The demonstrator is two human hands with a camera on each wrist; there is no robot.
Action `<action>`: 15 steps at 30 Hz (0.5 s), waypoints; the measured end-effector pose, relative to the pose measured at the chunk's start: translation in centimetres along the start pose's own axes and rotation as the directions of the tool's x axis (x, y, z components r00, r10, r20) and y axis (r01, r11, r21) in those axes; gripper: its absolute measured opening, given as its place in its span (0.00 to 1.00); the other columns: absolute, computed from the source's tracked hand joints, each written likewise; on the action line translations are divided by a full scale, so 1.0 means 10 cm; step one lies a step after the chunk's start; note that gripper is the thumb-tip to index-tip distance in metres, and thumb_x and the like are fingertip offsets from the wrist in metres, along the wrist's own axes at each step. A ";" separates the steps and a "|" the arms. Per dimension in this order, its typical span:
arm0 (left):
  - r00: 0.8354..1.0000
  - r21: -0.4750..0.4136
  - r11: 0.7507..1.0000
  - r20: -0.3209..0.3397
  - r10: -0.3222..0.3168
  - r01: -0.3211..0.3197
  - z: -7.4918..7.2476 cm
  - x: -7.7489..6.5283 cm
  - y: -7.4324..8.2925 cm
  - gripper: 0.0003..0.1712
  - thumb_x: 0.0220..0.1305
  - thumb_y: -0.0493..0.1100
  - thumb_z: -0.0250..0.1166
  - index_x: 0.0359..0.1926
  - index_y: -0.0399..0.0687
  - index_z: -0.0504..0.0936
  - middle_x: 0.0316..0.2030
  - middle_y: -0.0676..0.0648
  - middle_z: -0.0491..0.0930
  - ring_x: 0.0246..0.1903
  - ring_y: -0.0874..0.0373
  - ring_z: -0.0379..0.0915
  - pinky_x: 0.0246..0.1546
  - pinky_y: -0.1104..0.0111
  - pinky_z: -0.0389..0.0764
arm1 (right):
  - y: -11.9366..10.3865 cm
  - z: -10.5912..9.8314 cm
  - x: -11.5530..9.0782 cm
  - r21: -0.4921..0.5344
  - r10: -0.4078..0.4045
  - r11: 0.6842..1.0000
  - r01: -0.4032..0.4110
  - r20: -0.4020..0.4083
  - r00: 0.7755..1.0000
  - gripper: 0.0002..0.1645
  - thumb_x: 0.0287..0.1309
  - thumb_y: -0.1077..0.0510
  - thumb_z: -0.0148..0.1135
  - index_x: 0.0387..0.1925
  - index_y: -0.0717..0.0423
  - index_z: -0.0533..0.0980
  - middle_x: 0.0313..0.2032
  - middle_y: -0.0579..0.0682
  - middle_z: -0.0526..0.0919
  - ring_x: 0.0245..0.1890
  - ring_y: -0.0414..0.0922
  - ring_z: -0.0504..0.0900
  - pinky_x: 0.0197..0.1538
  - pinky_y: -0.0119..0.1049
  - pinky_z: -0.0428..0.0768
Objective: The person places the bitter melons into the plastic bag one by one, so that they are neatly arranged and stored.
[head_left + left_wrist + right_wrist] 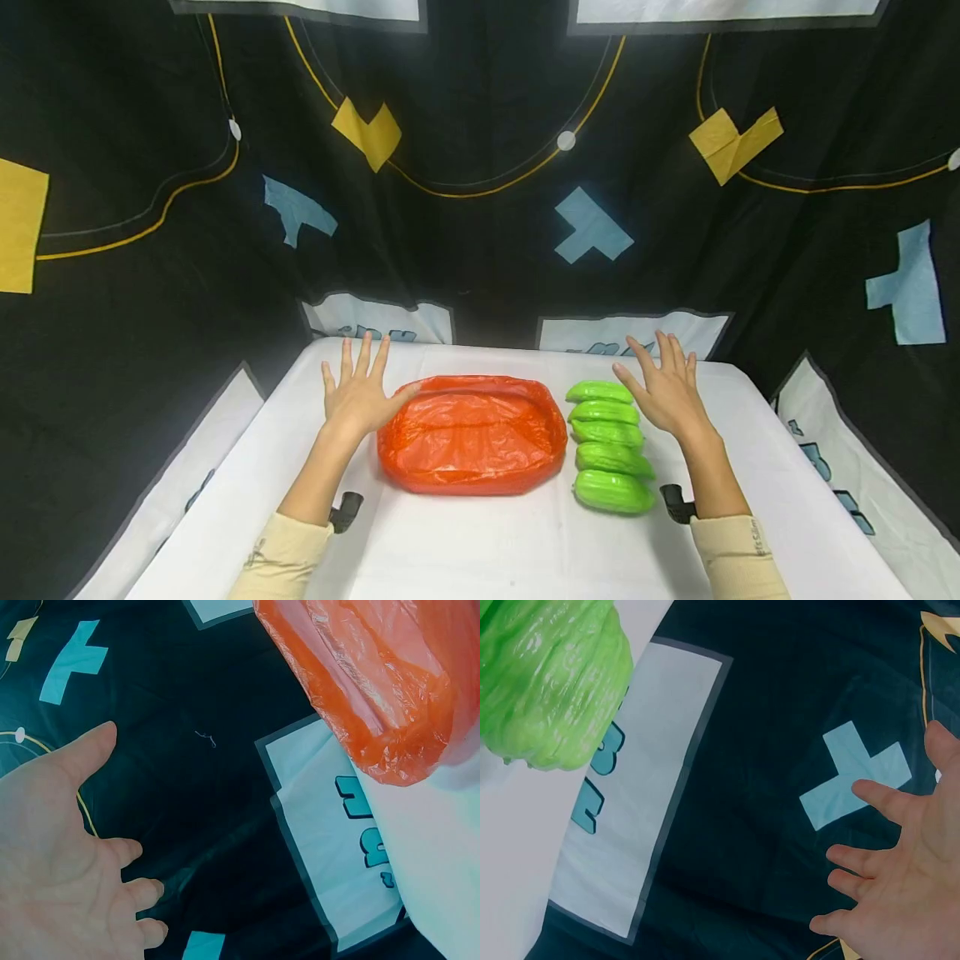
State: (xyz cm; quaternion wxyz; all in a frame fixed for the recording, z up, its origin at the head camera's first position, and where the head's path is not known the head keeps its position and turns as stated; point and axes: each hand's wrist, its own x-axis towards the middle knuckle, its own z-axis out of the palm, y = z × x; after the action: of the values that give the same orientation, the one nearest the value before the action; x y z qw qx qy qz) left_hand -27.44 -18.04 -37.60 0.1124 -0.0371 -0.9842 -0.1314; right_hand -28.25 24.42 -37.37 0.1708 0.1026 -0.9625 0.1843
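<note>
An oblong container covered in wrinkled red plastic (472,437) stands at the middle of the white table. To its right, several glossy, ridged, bright green oblong pieces (613,492) lie in a column; their exact kind is unclear. My left hand (360,404), fingers spread, is raised by the container's left end; whether the thumb touches it cannot be told from the head view. In the left wrist view that hand (67,855) appears apart from the red plastic (390,712). My right hand (670,396) hovers beside the green pieces with fingers extended, holding nothing.
A white cloth covers the table (480,550). Behind it hangs a black curtain (480,267) with yellow and light-blue patches. Dark wrist devices, one on the left wrist (346,512) and one on the right wrist (677,504), sit near the sleeve cuffs.
</note>
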 end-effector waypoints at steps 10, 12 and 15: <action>0.960 -0.227 0.972 -0.279 -0.009 -0.057 0.04 -0.10 -0.05 0.42 0.58 0.55 0.61 0.68 0.45 0.56 0.66 0.34 0.54 0.64 0.36 0.48 0.60 0.40 0.51 | -0.02 -0.03 -0.20 0.151 -0.085 0.984 0.097 -0.083 0.993 0.34 0.63 0.43 0.51 0.65 0.55 0.60 0.65 0.66 0.53 0.65 0.64 0.47 0.59 0.68 0.49; 0.936 -0.295 0.952 -0.352 -0.025 -0.085 0.09 -0.13 -0.08 0.39 0.58 0.51 0.62 0.66 0.44 0.59 0.63 0.35 0.59 0.61 0.38 0.55 0.58 0.42 0.56 | -0.01 -0.04 -0.29 0.187 -0.106 0.975 0.124 -0.108 0.989 0.33 0.62 0.46 0.55 0.64 0.56 0.62 0.63 0.65 0.58 0.62 0.63 0.53 0.56 0.67 0.55; 0.917 -0.386 0.917 -0.393 -0.064 -0.101 0.21 -0.18 -0.12 0.34 0.59 0.47 0.62 0.64 0.43 0.63 0.61 0.36 0.63 0.58 0.39 0.60 0.56 0.44 0.61 | 0.00 -0.02 -0.44 0.230 -0.132 0.960 0.161 -0.137 0.982 0.31 0.60 0.51 0.59 0.62 0.57 0.65 0.60 0.62 0.65 0.60 0.61 0.59 0.55 0.66 0.59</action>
State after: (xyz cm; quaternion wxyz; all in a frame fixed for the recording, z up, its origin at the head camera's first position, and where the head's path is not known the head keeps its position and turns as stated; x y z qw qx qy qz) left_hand -26.30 -18.72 -40.29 0.3016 -0.0413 -0.8926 -0.3327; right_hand -24.14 25.06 -38.85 0.2279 0.1821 -0.9109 0.2919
